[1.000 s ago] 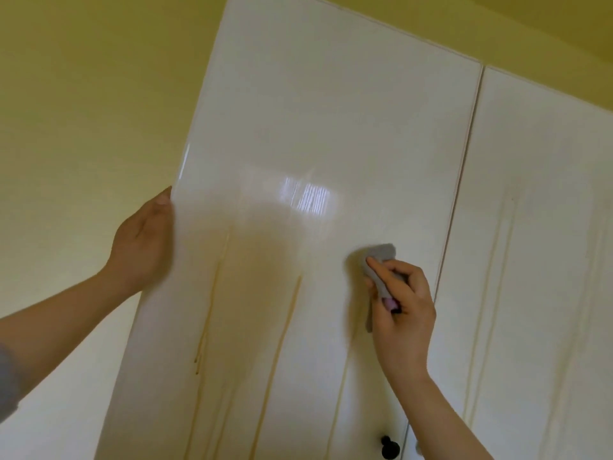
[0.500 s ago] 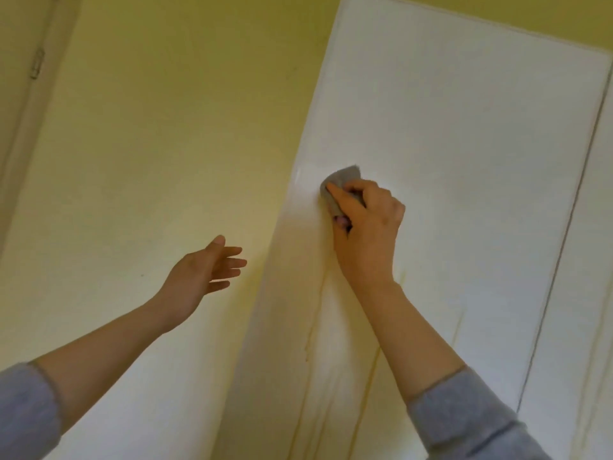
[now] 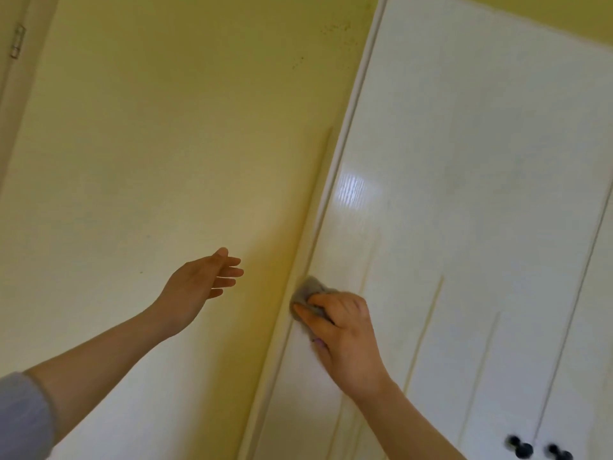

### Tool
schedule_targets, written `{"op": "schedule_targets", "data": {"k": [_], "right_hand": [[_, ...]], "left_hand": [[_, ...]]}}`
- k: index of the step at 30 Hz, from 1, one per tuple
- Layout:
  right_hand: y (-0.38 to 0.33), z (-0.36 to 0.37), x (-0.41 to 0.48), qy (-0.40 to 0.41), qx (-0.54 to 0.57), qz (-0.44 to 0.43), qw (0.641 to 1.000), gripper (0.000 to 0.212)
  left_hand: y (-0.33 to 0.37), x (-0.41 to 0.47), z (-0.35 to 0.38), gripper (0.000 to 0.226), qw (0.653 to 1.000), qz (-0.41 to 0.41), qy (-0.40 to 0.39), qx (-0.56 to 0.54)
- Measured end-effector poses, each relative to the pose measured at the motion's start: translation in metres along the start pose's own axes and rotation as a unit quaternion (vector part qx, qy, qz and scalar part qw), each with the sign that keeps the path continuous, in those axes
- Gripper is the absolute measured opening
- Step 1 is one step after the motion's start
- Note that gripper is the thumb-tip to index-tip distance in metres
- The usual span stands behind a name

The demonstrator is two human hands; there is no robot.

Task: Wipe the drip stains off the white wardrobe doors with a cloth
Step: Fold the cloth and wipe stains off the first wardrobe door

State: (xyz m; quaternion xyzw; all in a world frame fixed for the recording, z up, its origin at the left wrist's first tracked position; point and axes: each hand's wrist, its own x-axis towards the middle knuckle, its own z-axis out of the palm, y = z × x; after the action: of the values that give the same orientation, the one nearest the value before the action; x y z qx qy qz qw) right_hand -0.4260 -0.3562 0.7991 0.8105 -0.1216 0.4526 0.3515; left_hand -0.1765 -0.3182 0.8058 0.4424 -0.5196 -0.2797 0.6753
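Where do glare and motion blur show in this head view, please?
Head view: a bright glare patch sits high on the door; the right hand and cloth are motion-blurred; the knobs are smeared; the left hand looks sharper.

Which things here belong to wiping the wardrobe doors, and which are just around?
In the job: grey cloth, right hand holding it, white wardrobe door, drip stains.
Just there: yellow wall, door hinge, black knobs, idle left hand.
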Motion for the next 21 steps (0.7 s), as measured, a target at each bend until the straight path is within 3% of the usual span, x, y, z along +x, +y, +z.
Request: {"op": "schedule_targets", "data": {"k": [4, 7, 10, 18, 20, 21], "right_hand": [[0.030, -0.036, 0.036, 0.080, -0.071, 0.057, 0.993, 0.037], [0.076, -0.061, 0.071, 0.135, -0.125, 0.143, 0.972, 0.045], [0.098, -0.064, 0.089, 0.144, -0.104, 0.186, 0.966, 0.045], [0.047, -0.029, -0.016, 0.020, -0.014, 0.040, 0.999, 0.032], [0.035, -0.030, -0.029, -0.004, 0.001, 0.036, 0.999, 0.034], [0.033, -0.034, -0.031, -0.013, 0.000, 0.034, 0.999, 0.031]], "left_hand": [[0.003, -0.002, 0.020, 0.032, 0.999, 0.023, -0.027, 0.011], [0.004, -0.002, 0.042, 0.056, 0.997, 0.052, -0.046, 0.014], [0.007, 0.006, 0.065, 0.073, 0.995, 0.083, -0.051, 0.037], [0.030, 0.017, 0.107, 0.096, 0.991, 0.116, -0.031, 0.060], [0.032, 0.018, 0.116, 0.088, 0.990, 0.117, -0.039, 0.070], [0.032, 0.018, 0.121, 0.070, 0.989, 0.124, -0.040, 0.069]]}}
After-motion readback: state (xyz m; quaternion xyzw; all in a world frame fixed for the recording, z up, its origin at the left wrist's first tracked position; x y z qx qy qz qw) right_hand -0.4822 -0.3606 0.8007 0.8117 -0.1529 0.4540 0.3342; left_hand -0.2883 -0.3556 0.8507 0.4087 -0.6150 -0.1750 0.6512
